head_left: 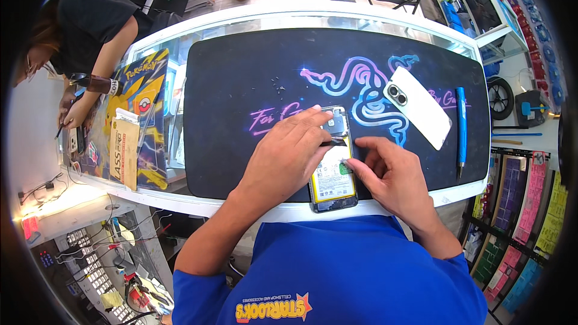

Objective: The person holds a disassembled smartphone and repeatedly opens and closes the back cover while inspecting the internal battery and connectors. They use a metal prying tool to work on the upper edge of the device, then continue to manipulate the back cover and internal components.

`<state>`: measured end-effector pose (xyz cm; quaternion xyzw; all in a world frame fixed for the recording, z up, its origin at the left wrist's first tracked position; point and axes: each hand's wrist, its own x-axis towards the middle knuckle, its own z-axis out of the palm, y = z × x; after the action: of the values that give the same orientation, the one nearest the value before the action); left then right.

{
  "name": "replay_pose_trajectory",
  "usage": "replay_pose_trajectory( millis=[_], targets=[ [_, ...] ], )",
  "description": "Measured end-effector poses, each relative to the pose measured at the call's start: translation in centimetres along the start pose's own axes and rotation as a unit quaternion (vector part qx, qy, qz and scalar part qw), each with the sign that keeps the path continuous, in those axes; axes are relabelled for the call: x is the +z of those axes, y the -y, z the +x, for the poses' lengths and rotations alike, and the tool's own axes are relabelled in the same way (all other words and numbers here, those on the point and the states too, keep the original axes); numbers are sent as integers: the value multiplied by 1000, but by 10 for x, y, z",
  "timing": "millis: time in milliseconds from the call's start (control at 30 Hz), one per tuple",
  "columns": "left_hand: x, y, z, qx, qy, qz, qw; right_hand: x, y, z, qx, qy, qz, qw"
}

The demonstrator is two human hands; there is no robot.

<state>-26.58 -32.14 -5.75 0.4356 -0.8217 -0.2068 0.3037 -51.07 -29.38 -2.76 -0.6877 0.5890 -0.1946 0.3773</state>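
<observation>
An opened phone (334, 189) lies on the dark mat in front of me, its battery (330, 176) exposed with a white label and yellow edges. My left hand (286, 151) lies over the phone's left side, its fingers reaching to the upper part and gripping it. A small dark flap (340, 142) shows beside the left thumb, above the battery. At the phone's right edge is my right hand (391, 176), fingers curled and thumb tip by a green sticker (345, 169) on the battery. What the right fingertips pinch is too small to make out.
A white phone back cover (420, 108) with cameras and a blue screwdriver (462, 126) lie to the right. Tiny screws (279, 86) are scattered on the mat (229, 96). A cardboard strip (124, 150) rests at the left, where another person (99, 30) leans on the counter.
</observation>
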Motion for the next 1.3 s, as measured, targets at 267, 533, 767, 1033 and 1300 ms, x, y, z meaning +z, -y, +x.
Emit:
replay_pose_trajectory(
  millis=[267, 533, 767, 1033, 1300],
  targets=[
    [8, 6, -7, 0, -28, 27, 999, 0, -13, 37, -251, -26, -58, 966],
    [6, 2, -17, 26, -11, 57, 998, -17, 52, 70, -322, -25, -79, 943],
    [16, 9, -9, 76, -20, 97, 992, 121, 152, 223, -636, 109, -228, 729],
    [17, 11, -17, 63, -11, 121, 991, 170, 183, 261, -707, 231, -279, 607],
    [14, 7, -13, 71, -25, 126, 989, 181, 188, 266, -659, 225, -302, 651]
  ],
)
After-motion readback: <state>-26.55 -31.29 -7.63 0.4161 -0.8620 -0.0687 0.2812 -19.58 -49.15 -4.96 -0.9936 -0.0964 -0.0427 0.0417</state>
